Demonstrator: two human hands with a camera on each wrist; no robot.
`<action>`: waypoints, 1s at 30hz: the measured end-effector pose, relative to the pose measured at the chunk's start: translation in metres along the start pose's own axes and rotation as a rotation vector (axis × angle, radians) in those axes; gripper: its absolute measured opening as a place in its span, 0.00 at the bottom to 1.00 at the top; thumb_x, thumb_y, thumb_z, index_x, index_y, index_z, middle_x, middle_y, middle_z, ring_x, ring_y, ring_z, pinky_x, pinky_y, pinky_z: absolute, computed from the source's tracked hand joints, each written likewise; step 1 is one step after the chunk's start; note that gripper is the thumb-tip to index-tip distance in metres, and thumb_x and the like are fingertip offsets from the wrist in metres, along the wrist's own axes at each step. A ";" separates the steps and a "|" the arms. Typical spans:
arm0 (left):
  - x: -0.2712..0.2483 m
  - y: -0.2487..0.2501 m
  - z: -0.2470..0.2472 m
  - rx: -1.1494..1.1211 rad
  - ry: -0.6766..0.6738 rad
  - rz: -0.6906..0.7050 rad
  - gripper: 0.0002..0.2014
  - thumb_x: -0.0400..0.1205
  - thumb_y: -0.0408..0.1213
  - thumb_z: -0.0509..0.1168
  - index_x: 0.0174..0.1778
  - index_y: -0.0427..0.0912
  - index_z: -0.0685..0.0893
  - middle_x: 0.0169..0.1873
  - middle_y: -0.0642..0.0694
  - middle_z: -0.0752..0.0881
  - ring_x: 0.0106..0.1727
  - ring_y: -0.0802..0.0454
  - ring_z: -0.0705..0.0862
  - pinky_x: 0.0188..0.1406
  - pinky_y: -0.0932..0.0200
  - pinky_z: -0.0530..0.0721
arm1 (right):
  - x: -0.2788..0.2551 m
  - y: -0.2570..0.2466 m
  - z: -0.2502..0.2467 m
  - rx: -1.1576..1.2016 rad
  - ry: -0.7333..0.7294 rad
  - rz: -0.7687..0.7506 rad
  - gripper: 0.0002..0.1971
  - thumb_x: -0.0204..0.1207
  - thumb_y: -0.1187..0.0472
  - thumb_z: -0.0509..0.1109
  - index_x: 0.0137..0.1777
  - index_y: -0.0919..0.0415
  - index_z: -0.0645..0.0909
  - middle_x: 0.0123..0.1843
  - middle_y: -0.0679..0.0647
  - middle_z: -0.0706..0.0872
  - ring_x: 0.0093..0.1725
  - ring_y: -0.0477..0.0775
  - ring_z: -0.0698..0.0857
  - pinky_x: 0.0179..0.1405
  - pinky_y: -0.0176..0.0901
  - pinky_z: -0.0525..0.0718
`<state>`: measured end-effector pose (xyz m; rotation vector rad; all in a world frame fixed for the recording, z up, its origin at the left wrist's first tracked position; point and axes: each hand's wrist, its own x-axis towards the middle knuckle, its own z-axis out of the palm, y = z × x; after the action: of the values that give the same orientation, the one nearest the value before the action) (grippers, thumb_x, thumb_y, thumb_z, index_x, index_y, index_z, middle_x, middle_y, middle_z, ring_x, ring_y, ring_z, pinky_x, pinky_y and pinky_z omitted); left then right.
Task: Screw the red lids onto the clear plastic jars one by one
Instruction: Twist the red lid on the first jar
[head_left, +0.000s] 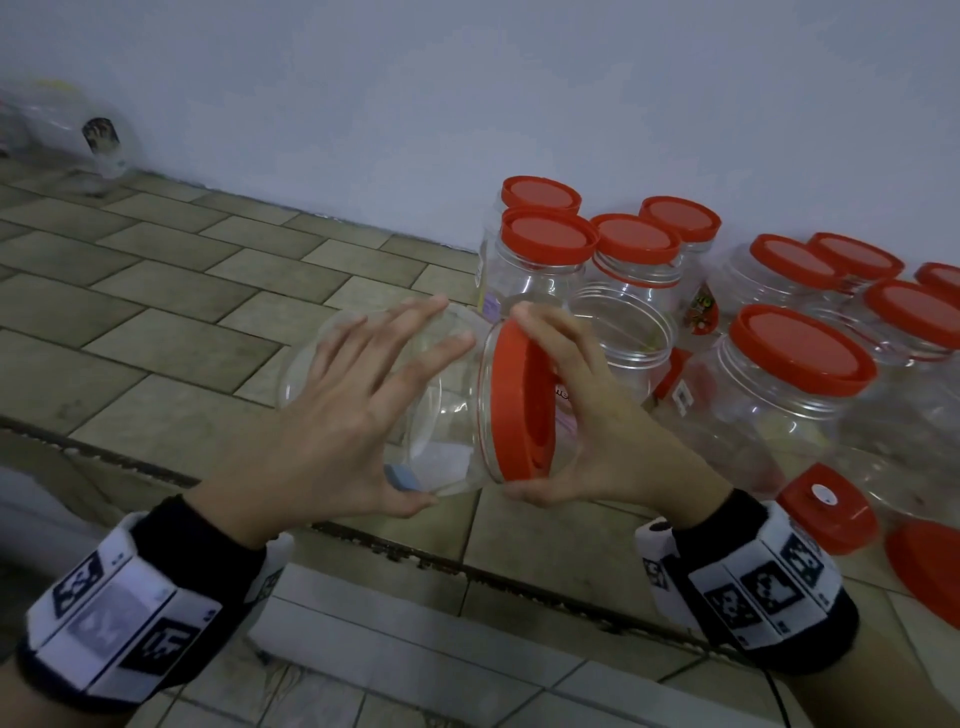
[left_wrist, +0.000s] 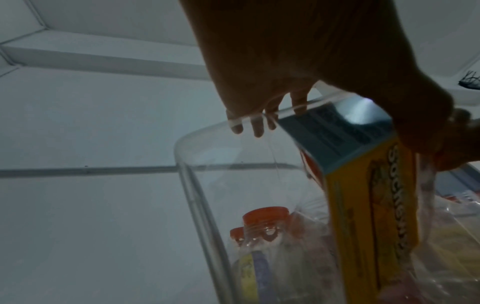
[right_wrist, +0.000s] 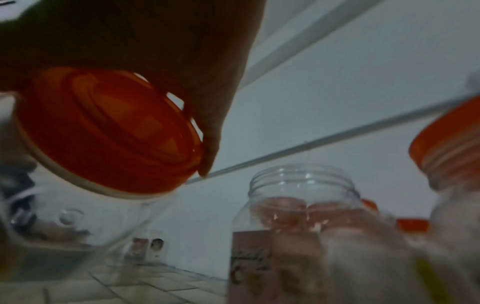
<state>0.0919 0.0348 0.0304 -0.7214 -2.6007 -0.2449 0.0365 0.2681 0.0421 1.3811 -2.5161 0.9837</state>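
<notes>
Left hand (head_left: 322, 426) clasping tilted clear jar (head_left: 452, 415), fingers splayed, right hand (head_left: 597, 431) gripping red lid (head_left: 519, 410), jar seemingly empty.

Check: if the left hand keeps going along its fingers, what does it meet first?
The left hand already grips the clear jar; beyond its fingertips, likely the nearest capped jar by the wall. Depth is unclear.

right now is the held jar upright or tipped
Tipped on its side: the jar points its mouth right, with the lid on edge over it.
</notes>
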 end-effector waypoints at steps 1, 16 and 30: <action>0.001 0.000 0.001 0.016 -0.002 0.002 0.54 0.61 0.65 0.70 0.80 0.48 0.54 0.80 0.40 0.55 0.80 0.43 0.55 0.76 0.42 0.51 | 0.001 -0.003 0.004 0.116 0.026 0.120 0.56 0.55 0.39 0.78 0.79 0.39 0.47 0.76 0.37 0.56 0.77 0.43 0.62 0.72 0.53 0.74; -0.005 -0.003 0.013 -0.052 -0.064 0.006 0.56 0.60 0.63 0.71 0.81 0.51 0.51 0.81 0.43 0.51 0.81 0.45 0.51 0.79 0.50 0.42 | 0.000 -0.003 0.001 0.237 -0.141 0.385 0.44 0.67 0.31 0.67 0.78 0.36 0.47 0.70 0.39 0.66 0.70 0.45 0.72 0.58 0.32 0.77; -0.011 0.005 0.014 -0.118 -0.071 0.003 0.54 0.63 0.65 0.67 0.82 0.49 0.49 0.81 0.43 0.50 0.82 0.45 0.51 0.79 0.56 0.37 | -0.003 -0.002 0.000 0.271 -0.091 0.424 0.19 0.75 0.36 0.53 0.65 0.36 0.61 0.61 0.40 0.76 0.55 0.37 0.79 0.55 0.28 0.79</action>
<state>0.0983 0.0377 0.0135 -0.7887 -2.6700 -0.3815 0.0399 0.2692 0.0416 0.9762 -2.9023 1.4072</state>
